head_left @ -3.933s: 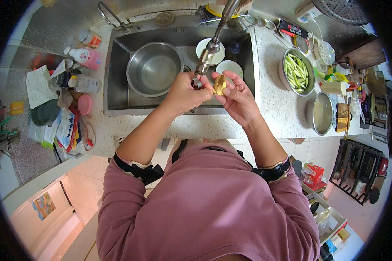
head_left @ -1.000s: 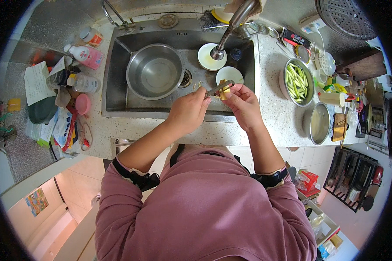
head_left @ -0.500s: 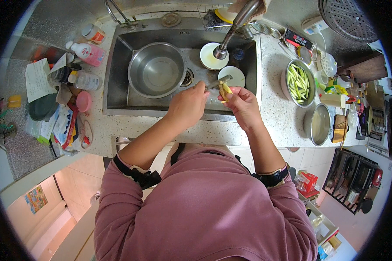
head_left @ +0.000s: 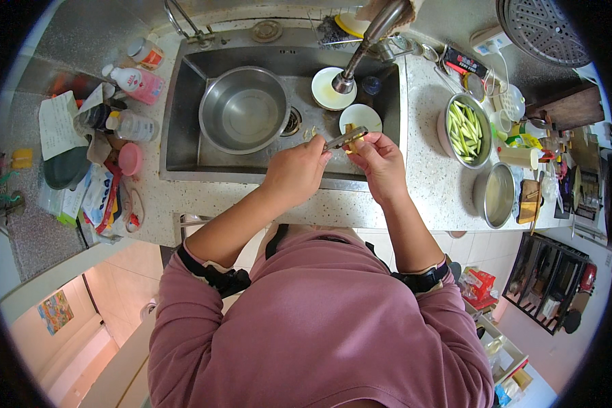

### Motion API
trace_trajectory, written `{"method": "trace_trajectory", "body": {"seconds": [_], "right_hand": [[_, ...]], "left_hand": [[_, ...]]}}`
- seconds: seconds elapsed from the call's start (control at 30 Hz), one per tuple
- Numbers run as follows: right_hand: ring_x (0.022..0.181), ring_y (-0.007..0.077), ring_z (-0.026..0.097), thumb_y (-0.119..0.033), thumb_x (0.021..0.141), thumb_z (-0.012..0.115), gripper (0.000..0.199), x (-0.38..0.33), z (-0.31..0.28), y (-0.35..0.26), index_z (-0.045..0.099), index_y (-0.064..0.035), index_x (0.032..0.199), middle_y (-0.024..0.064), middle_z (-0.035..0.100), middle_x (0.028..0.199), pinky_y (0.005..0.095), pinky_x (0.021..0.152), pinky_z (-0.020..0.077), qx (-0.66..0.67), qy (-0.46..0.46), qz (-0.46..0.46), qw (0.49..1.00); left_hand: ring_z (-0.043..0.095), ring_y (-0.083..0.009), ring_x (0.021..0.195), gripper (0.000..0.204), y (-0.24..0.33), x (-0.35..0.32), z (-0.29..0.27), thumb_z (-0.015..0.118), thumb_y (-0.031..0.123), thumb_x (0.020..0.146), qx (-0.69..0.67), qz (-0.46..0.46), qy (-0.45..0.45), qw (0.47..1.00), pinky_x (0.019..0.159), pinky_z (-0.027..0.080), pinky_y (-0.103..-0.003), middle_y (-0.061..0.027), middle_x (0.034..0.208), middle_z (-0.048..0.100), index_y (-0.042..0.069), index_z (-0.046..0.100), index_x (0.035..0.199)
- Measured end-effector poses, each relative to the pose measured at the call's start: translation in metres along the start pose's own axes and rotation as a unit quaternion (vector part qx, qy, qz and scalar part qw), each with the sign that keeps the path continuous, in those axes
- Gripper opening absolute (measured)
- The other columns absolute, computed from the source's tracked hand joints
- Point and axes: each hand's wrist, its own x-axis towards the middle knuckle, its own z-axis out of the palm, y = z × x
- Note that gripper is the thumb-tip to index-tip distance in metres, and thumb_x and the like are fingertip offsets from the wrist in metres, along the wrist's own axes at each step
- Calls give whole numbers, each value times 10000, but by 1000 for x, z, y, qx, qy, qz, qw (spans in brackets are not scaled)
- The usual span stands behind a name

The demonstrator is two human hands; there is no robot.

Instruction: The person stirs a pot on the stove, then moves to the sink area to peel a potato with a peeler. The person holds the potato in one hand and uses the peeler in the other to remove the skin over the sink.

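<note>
My left hand (head_left: 296, 170) is closed around the handle of a metal peeler (head_left: 345, 139), above the front part of the sink. Pinched in the fingers of my right hand (head_left: 382, 166) is a small knobbly yellowish piece, which looks like ginger (head_left: 351, 128). The peeler's head lies across this piece and hides part of it. Just beyond my hands, a white bowl (head_left: 366, 117) sits in the sink, with another white bowl (head_left: 326, 87) behind it. A few pale peelings (head_left: 310, 132) lie on the sink floor near the drain (head_left: 292, 121).
A large steel basin (head_left: 245, 112) fills the sink's left side. The faucet (head_left: 347, 76) hangs over the right. On the right counter stand a bowl of green vegetable strips (head_left: 465, 132) and a steel bowl (head_left: 495, 195). Bottles (head_left: 134, 81) and packages crowd the left counter.
The peeler has swung from the piece's upper end to lie across its middle. My left hand has shifted slightly down and right, and the peelings by the drain now show.
</note>
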Motion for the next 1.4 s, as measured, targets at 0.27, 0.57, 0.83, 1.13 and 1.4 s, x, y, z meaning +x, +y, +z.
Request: {"method": "trace_trajectory", "body": {"seconds": [0.27, 0.57, 0.83, 1.13, 1.4], "right_hand": [[822, 200, 661, -74, 844, 621, 108, 2, -3, 4, 562, -16, 913, 120, 652, 948, 277, 754, 527, -3, 30, 44, 999], [860, 195, 653, -106, 873, 594, 149, -2, -5, -6, 573, 0, 976, 126, 631, 1012, 259, 753, 526, 5, 17, 46, 999], [848, 174, 636, -102, 902, 524, 228, -1, -11, -12, 543, 12, 1099, 123, 602, 1058, 248, 763, 527, 70, -34, 64, 995], [842, 183, 634, -102, 895, 520, 265, -2, -23, -15, 517, 39, 1119, 130, 599, 1056, 254, 778, 533, 145, -75, 90, 982], [903, 183, 623, -39, 850, 585, 308, -3, -27, -15, 531, 42, 1143, 132, 597, 1088, 258, 814, 515, 116, -60, 80, 988]], "left_hand": [[604, -406, 701, 220, -13, 10, 9, 453, 244, 933, 48, -35, -5, 998, 618, 453, -518, -206, 756, 614, 24, 465, 946], [599, -410, 759, 216, -26, 16, 2, 453, 240, 937, 37, -101, 27, 994, 646, 451, -492, -210, 810, 621, 27, 486, 950], [597, -367, 673, 193, -14, 12, -3, 484, 231, 918, -37, -7, 73, 997, 578, 448, -464, -174, 736, 611, 39, 465, 907], [600, -404, 760, 205, -45, 13, 16, 519, 224, 902, 79, -37, 15, 996, 640, 459, -473, -199, 819, 622, 26, 518, 954], [613, -378, 765, 208, -51, 13, 27, 521, 234, 905, 68, -123, 28, 990, 657, 464, -454, -189, 832, 627, 30, 539, 944]]}}
